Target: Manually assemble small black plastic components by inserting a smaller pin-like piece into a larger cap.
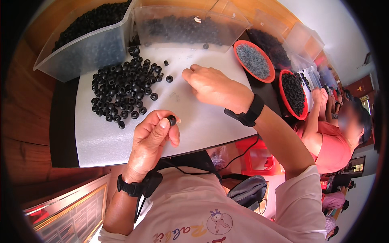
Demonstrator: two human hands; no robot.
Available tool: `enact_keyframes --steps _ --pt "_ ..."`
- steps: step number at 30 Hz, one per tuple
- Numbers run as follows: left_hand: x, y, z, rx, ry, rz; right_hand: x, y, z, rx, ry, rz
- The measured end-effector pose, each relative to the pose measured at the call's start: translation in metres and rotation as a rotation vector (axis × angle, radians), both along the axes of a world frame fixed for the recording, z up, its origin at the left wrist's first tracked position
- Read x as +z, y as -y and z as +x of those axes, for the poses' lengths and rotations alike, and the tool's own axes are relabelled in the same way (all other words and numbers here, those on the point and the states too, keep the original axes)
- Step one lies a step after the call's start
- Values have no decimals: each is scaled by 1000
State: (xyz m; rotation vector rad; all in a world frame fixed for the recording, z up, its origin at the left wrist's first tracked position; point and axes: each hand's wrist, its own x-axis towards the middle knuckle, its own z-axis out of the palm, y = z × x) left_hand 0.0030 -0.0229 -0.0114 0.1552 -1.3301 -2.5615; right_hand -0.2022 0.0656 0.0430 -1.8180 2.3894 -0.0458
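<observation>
Between the thumb and fingers of my left hand (152,137) is a small round black part with a hole (172,120), held just above the near side of a white foam sheet (194,129). My right hand (212,87) is over the sheet farther back, knuckles up, its fingertips pinched together. Whatever those fingers hold, if anything, cannot be made out. To the left of it lies a loose pile of similar black parts (121,87). A single black part (169,79) sits at the pile's right edge, near a smaller black piece (166,63).
Clear plastic bins (87,52) of black parts line the back. At right stand an orange-red bowl (272,75) of grey pieces and a red bowl (282,99) of black pieces. A co-worker in a coral shirt (330,141) sits farther right. A black cable (243,153) hangs near the table's front edge.
</observation>
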Motion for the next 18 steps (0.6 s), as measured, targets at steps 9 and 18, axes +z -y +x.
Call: enact_keyframes --steps 9,18 --pt "-1 0 0 28 -32 22 37 -17 42 -152 1081 -278" --pt "0 -1 2 24 -9 40 8 -21 62 -7 1122 -461"
